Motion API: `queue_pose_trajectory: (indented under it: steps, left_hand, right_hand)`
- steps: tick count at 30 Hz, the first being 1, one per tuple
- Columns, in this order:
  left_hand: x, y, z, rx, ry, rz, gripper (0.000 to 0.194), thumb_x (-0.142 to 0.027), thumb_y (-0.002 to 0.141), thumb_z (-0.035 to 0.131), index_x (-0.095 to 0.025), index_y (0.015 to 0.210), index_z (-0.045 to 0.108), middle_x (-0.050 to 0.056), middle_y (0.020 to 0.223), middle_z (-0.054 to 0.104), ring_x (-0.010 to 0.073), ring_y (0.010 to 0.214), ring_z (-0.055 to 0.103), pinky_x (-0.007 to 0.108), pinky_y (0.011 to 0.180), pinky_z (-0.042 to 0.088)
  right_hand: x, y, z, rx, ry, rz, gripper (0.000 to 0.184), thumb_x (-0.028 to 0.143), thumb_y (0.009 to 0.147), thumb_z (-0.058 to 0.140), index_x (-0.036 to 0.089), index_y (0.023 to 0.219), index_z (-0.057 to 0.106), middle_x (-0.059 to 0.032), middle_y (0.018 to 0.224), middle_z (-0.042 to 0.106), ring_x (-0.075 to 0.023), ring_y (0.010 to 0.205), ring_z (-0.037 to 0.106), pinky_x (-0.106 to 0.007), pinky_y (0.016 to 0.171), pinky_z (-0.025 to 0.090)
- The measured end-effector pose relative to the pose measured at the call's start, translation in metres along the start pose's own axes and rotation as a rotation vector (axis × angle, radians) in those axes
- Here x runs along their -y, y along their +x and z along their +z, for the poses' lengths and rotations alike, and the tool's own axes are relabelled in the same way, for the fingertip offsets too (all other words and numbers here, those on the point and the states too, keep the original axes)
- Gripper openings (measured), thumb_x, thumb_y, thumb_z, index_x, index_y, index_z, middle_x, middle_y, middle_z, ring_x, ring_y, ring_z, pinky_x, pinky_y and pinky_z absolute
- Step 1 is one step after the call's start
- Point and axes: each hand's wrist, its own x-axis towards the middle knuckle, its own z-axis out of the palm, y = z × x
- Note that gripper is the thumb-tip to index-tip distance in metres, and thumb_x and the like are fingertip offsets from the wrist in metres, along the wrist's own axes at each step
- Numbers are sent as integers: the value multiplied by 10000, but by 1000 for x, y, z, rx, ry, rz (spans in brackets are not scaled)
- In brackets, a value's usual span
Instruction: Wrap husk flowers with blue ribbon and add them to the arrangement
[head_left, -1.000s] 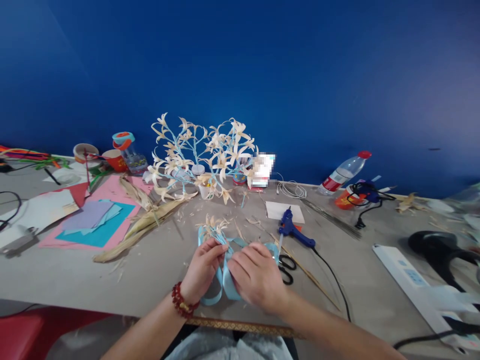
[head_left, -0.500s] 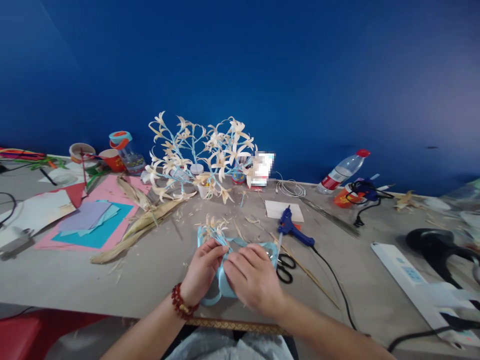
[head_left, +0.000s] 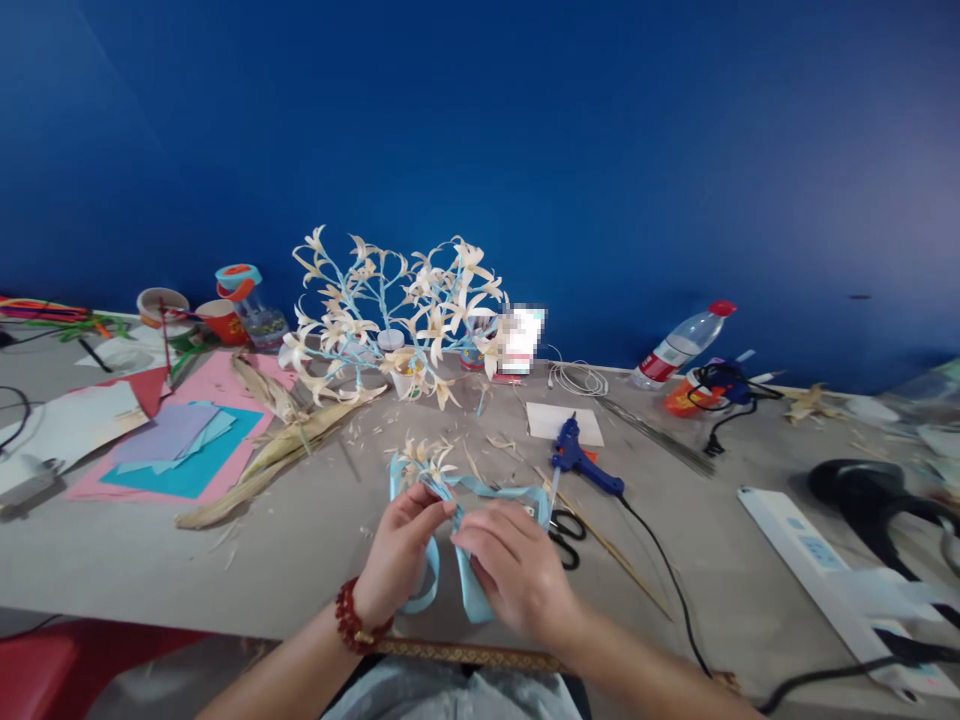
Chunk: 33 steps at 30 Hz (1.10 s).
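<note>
A small bunch of cream husk flowers [head_left: 424, 460] with light blue stems leans away from me at the front of the table. My left hand [head_left: 401, 550] is closed, thumb and fingers pinching the stems just under the blossoms. Beside it, my right hand [head_left: 521, 570] is closed on light blue tape [head_left: 472, 592] at the lower stems. A wide piece of that tape hangs below the right fingers, and a loop lies under the left hand. Black-handled scissors [head_left: 568, 538] lie right of my right hand, their blades partly covered.
Behind stand larger flower branches [head_left: 390, 310]. A blue glue gun [head_left: 581, 462] with a trailing cord rests right of centre. Farther right are a plastic bottle [head_left: 679, 345] and a power strip [head_left: 817, 570]. Dried husks [head_left: 300, 450] and coloured paper [head_left: 225, 470] lie left.
My right hand has turned slightly and its fingers have drawn in around the tape. The hanging blue piece now points downward, more apart from my left hand, which keeps its pinch.
</note>
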Motion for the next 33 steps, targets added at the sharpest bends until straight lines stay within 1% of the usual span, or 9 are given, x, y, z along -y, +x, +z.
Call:
queue_pose_trajectory:
  steps: [3,6,11,15,19,21,24,29,33]
  left_hand:
    - [-5,-7,5,-42,39,54,125,-217,701,778,-157,799,730,17,705,672,158,734,592,253,743,441]
    - [-8,-12,10,-38,59,80,137,-220,693,789,-155,797,729,23,720,686,157,723,592,252,730,450]
    - [-10,-8,16,-50,155,121,124,-218,673,808,-170,734,711,15,715,711,147,687,603,239,699,463]
    - [-14,0,23,-10,231,164,119,-225,682,804,-180,759,725,16,752,721,147,700,607,228,691,466]
    - [-20,6,28,35,303,166,126,-240,681,802,-182,777,746,32,759,725,174,733,622,243,706,476]
    - [-21,7,30,35,333,162,140,-246,671,807,-183,786,756,40,763,727,194,769,635,254,730,483]
    - [-23,7,32,24,352,140,150,-261,655,814,-185,775,766,44,748,722,204,767,638,262,731,495]
    - [-24,9,37,32,365,77,146,-272,631,824,-179,731,772,52,745,713,197,727,622,270,702,508]
    - [-22,12,34,45,355,40,109,-246,633,822,-178,694,763,43,722,691,173,695,595,250,660,489]
  right_hand:
    - [2,-4,-5,-57,30,-21,174,93,893,478,183,939,619,-68,851,697,-191,776,607,-360,754,508]
    - [2,-8,-13,-127,34,-56,179,72,878,502,181,952,622,-65,849,704,-192,773,614,-366,755,511]
    - [-7,-10,-24,-189,22,-98,176,71,885,496,156,973,622,-83,856,708,-196,759,629,-365,730,521]
    - [-16,-9,-27,-239,4,-138,145,101,902,500,171,932,623,-56,809,715,-180,732,630,-344,715,525]
    - [-28,-11,-28,-270,13,-152,119,115,894,538,179,947,624,-52,823,730,-181,757,661,-332,713,533]
    - [-34,-13,-30,-284,28,-141,122,116,890,543,179,950,628,-59,835,736,-187,772,674,-334,721,540]
    - [-41,-16,-31,-297,76,-109,138,115,898,523,182,964,623,-72,848,741,-187,791,684,-335,734,550]
    - [-52,-19,-27,-300,209,4,143,144,929,473,194,991,592,-81,874,734,-183,841,694,-317,735,548]
    - [-55,-16,-25,-308,290,65,108,179,934,482,194,987,575,-81,896,724,-171,826,699,-276,724,543]
